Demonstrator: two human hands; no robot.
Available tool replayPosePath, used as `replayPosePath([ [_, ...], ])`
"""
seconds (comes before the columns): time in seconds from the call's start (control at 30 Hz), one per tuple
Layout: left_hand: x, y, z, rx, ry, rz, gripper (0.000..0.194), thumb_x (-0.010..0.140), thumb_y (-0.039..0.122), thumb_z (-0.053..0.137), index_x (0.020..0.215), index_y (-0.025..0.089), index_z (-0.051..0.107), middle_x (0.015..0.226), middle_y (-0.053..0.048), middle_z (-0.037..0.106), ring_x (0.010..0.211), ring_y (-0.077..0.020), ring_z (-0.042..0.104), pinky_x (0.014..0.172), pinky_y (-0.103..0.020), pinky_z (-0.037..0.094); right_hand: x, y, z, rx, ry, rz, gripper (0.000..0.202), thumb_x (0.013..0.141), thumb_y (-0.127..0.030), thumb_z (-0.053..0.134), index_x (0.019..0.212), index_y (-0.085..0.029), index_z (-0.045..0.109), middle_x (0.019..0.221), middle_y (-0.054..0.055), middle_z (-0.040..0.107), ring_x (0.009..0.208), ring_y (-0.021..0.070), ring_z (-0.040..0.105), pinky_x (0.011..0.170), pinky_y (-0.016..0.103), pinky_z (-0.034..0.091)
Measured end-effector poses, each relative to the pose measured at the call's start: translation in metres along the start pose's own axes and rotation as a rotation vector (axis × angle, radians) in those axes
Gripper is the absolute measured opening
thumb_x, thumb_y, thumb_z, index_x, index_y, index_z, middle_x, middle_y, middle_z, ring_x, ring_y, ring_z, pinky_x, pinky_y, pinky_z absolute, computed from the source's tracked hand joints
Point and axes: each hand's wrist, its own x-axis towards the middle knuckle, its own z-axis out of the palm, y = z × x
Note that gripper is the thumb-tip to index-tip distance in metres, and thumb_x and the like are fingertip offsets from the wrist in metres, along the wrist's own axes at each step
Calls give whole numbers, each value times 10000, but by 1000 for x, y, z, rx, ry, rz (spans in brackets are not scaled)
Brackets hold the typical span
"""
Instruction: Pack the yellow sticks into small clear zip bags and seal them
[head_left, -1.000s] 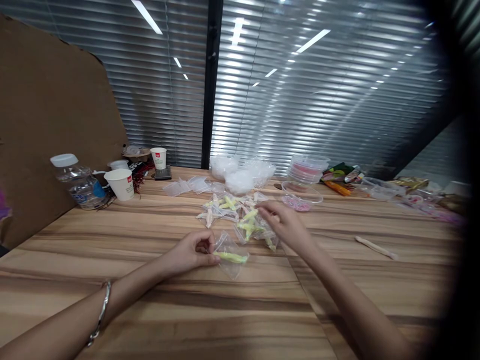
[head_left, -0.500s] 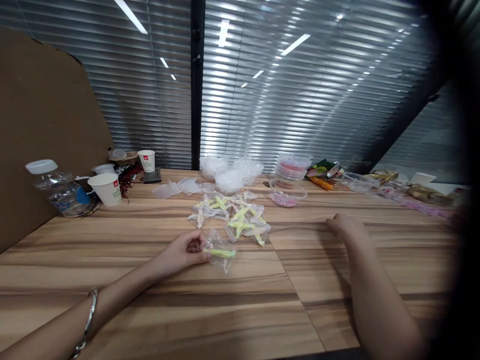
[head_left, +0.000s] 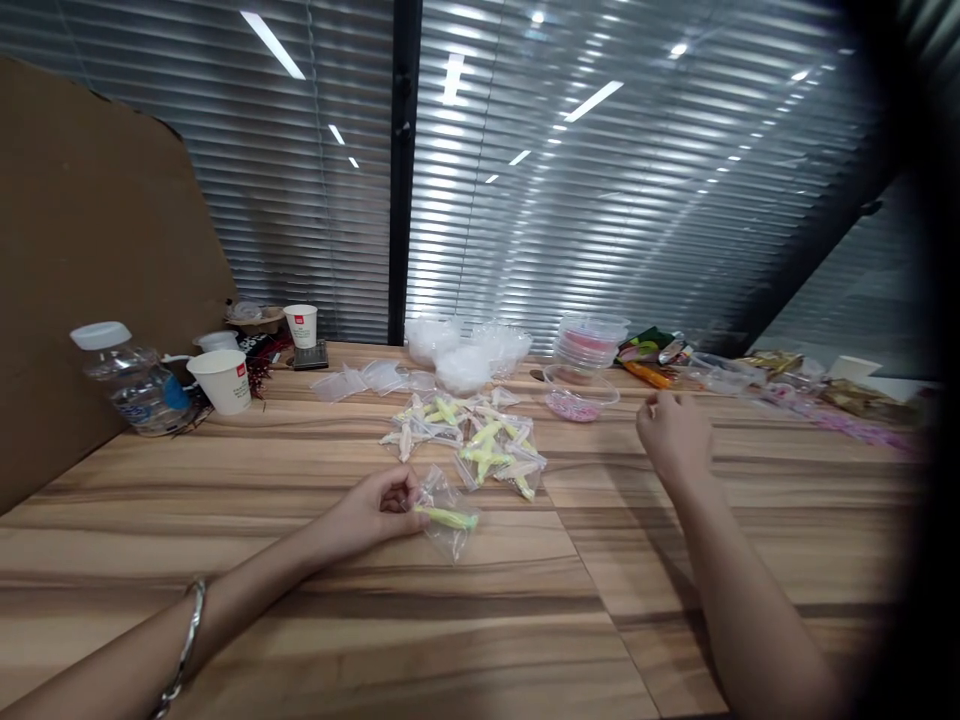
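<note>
My left hand [head_left: 386, 508] pinches the left edge of a small clear plastic bag [head_left: 448, 545]. Inside that bag lies a slim yellow-green piece [head_left: 450, 518] with a bluish-green end; I cannot make out its kind. Just beyond is a pile of similar bagged pieces [head_left: 487, 450], yellow-green and pale pink. My right hand [head_left: 675, 440] is over the table on the right, apart from the pile, its fingers curled and mostly hidden behind its back. Nearest to it stands a clear plastic bowl [head_left: 615, 397] with small pink bits [head_left: 571, 406] at the bottom.
Clumps of clear plastic [head_left: 461, 370] and flat empty bags [head_left: 352, 380] lie behind the pile. Stacked clear containers [head_left: 591, 345] stand at the back. On the left are paper cups [head_left: 225, 383], a lidded bottle [head_left: 142, 395] and a cardboard panel [head_left: 97, 230]. Assorted packets [head_left: 847, 385] line the right.
My right hand has moved slightly left and away from me, nearer the bowl, with its fingers more curled. My left hand still holds the bag. The whole view has shifted a little.
</note>
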Motion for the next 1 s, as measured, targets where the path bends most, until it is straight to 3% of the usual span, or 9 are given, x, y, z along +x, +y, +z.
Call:
replayPosePath([
  [0.03,0,1,0,-8,-2,-2,284,728,323,682,756,160,451,748,16,482,705,-111,463,666,-231,382,-1,-14,-4,64,96,-60,310,832,-227,399,1008,-81,609,946,202,561,856,279,530,713,385,393],
  [0.1,0,1,1,-13,-4,-1,283,733,325,679,754,160,451,744,17,477,703,-108,460,668,-230,380,-5,-46,-14,131,150,-153,318,859,-221,386,1108,-149,571,1050,152,553,985,251,512,822,362,399],
  [0.23,0,-3,-1,-26,12,14,280,737,333,675,790,167,456,767,17,478,719,-113,472,682,-238,389,-36,-111,-33,508,249,-448,291,859,-167,429,1092,-206,598,1090,130,563,1032,236,526,869,388,431],
  [0.33,1,-9,-3,-26,13,20,266,741,325,671,853,170,487,824,4,511,771,-130,502,728,-258,403,-73,-150,-49,699,105,-669,353,852,-115,433,1147,-248,574,1111,107,579,1017,225,554,838,389,466],
  [0.47,1,-12,-3,-78,13,27,319,742,301,677,963,186,478,896,-12,540,839,-144,525,776,-278,409,-120,-190,-76,1016,-60,-724,432,849,-47,415,1192,-290,513,1078,80,586,1004,197,559,821,362,486],
  [0.57,0,-10,-3,-149,18,20,429,743,284,681,1063,222,402,904,-8,561,858,-144,542,784,-283,410,-137,-204,-89,1196,-150,-714,444,851,-21,408,1183,-303,494,1040,64,584,969,175,567,811,338,486],
  [0.73,1,-6,-4,-199,78,15,495,718,256,703,1087,242,373,949,-23,581,907,-156,554,799,-290,413,-135,-206,-88,1268,-199,-615,391,858,-35,424,1130,-302,512,1019,47,586,970,177,559,835,342,457],
  [0.87,2,-3,-6,-209,179,8,382,705,250,704,1002,222,464,956,-22,581,924,-161,543,814,-282,410,-128,-204,-85,1257,-199,-490,306,864,-70,448,1059,-286,543,984,37,585,960,180,548,863,347,430],
  [1.0,2,1,-6,-170,270,15,267,737,260,664,960,203,527,1002,-29,570,939,-163,528,800,-253,406,-126,-205,-81,1232,-275,-480,246,873,-122,465,1051,-264,556,1029,54,556,1008,187,520,886,347,415],
])
